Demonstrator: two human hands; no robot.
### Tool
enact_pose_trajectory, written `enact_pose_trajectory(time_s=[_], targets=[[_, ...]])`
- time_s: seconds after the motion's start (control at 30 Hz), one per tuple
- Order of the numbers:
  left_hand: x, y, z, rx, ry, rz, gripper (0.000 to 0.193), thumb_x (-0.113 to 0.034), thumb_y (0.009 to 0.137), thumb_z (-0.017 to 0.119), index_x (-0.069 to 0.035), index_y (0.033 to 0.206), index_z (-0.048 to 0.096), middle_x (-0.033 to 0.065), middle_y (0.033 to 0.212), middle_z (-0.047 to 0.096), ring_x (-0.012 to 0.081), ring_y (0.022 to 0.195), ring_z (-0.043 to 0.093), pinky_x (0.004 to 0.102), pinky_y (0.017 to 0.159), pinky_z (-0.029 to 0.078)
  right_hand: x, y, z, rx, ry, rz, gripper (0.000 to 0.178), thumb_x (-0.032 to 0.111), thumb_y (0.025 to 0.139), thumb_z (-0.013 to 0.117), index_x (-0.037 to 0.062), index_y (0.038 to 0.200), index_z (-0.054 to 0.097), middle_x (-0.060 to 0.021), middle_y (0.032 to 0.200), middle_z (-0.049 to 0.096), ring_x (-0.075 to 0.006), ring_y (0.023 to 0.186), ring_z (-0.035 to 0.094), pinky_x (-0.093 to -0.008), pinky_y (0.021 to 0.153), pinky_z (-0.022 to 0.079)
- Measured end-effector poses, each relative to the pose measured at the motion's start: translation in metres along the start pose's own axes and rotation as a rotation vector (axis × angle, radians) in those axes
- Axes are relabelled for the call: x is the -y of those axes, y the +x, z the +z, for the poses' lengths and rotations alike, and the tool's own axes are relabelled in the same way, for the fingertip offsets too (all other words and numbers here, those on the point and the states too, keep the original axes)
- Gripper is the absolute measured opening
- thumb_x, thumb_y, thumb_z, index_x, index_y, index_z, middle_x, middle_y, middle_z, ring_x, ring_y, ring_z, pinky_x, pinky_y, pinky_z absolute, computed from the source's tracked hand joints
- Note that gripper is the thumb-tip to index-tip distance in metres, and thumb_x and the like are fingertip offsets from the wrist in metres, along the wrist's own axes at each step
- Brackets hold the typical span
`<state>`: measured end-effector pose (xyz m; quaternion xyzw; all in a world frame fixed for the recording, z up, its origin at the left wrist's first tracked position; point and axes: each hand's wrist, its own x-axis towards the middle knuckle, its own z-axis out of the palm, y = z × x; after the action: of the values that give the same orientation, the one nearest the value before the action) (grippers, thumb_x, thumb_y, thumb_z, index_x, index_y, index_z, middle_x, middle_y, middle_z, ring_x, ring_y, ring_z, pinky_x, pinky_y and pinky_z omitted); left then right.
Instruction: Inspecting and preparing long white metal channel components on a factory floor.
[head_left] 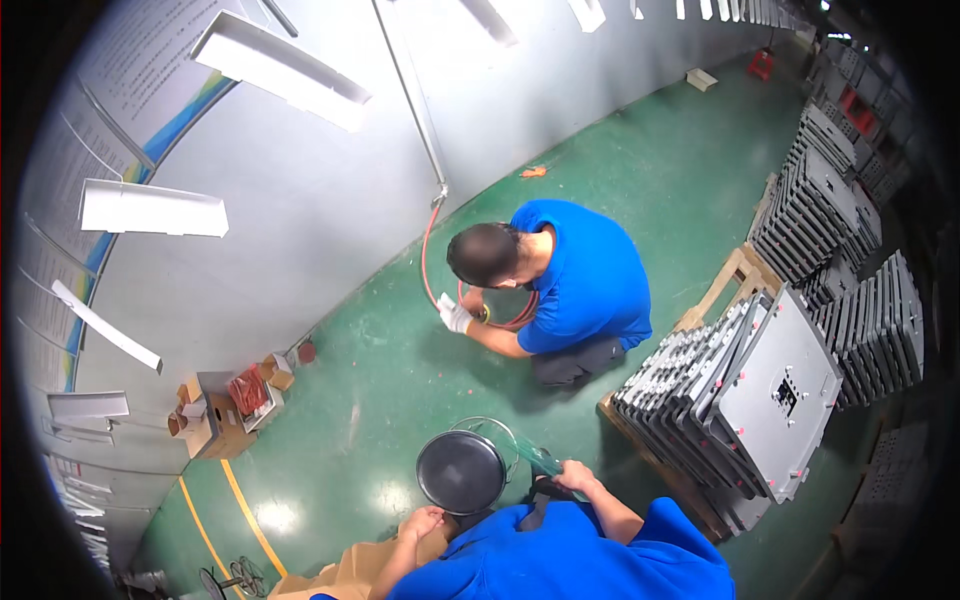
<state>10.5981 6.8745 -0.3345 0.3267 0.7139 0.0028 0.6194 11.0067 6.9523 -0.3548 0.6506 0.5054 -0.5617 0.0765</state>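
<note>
A round black bucket (461,472) stands in front of me, its thin wire handle (497,428) swung out over the far right side. Just below the bucket's near left edge is my left hand (423,522), fingers curled; whether it grips the rim is hidden. To the right, my right hand (575,476) is closed around a long green see-through piece (538,457), perhaps a hose or strip, which slants up left toward the wire handle.
A co-worker (590,275) in blue crouches ahead, handling a red hose (427,245) from a wall pipe. Stacked grey metal panels (785,395) sit on a pallet (660,470) at right. Cardboard boxes (222,428) line the left wall; white parts (150,208) hang above. Brown cardboard (345,575) lies near my left arm.
</note>
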Motion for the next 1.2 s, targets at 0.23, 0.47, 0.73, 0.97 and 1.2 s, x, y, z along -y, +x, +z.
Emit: enact_pose_trajectory(time_s=[0.23,0.47,0.73,0.97,1.2], targets=[[-0.159,-0.037,0.017,0.245,-0.595,0.353,0.062,-0.025,0.089,0.06,-0.006,0.139,0.03,0.0145,0.131,0.048,0.024,0.114,0.052,0.0384,0.088,0.05,0.121,-0.037,-0.059,0.335,0.649,-0.368,0.018,0.011,0.081,0.065,-0.0008,0.093,0.061,-0.0084,0.077,0.067,-0.0113,0.061,0.062,-0.0242,0.056,0.05],[-0.309,-0.133,0.001,0.432,-1.055,0.922,0.069,-0.006,0.083,0.063,-0.008,0.142,0.026,0.0185,0.125,0.051,0.0322,0.116,0.052,0.0461,0.096,0.044,0.162,-0.096,-0.101,0.753,0.862,-0.551,0.026,0.011,0.079,0.067,-0.0013,0.1,0.059,-0.0107,0.083,0.067,-0.0147,0.06,0.063,-0.0266,0.056,0.052],[-0.34,-0.169,0.013,-0.135,-0.73,0.956,0.045,-0.005,0.077,0.071,-0.002,0.118,0.054,-0.0005,0.084,0.057,0.0089,0.076,0.057,0.0233,0.072,0.047,0.194,-0.12,-0.131,0.39,0.721,-0.912,0.055,0.016,0.075,0.074,0.001,0.123,0.051,-0.0075,0.114,0.059,-0.016,0.104,0.056,-0.0312,0.092,0.044],[-0.36,-0.217,0.011,-0.24,-0.741,1.086,0.048,-0.002,0.074,0.072,-0.002,0.119,0.053,-0.0016,0.082,0.055,0.0064,0.075,0.054,0.0211,0.068,0.046,0.245,-0.152,-0.145,0.117,0.869,-1.031,0.008,0.006,0.085,0.063,-0.0012,0.083,0.065,-0.0044,0.074,0.063,-0.0095,0.065,0.059,-0.0232,0.06,0.048],[-0.342,-0.238,0.003,-0.218,-0.855,1.114,0.029,0.002,0.078,0.068,-0.001,0.105,0.06,0.0068,0.094,0.064,0.0113,0.082,0.062,0.0224,0.069,0.051,0.24,-0.183,-0.151,0.144,0.922,-1.021,0.012,0.009,0.087,0.063,-0.0014,0.08,0.061,-0.0077,0.068,0.062,-0.0119,0.056,0.058,-0.0236,0.05,0.045]])
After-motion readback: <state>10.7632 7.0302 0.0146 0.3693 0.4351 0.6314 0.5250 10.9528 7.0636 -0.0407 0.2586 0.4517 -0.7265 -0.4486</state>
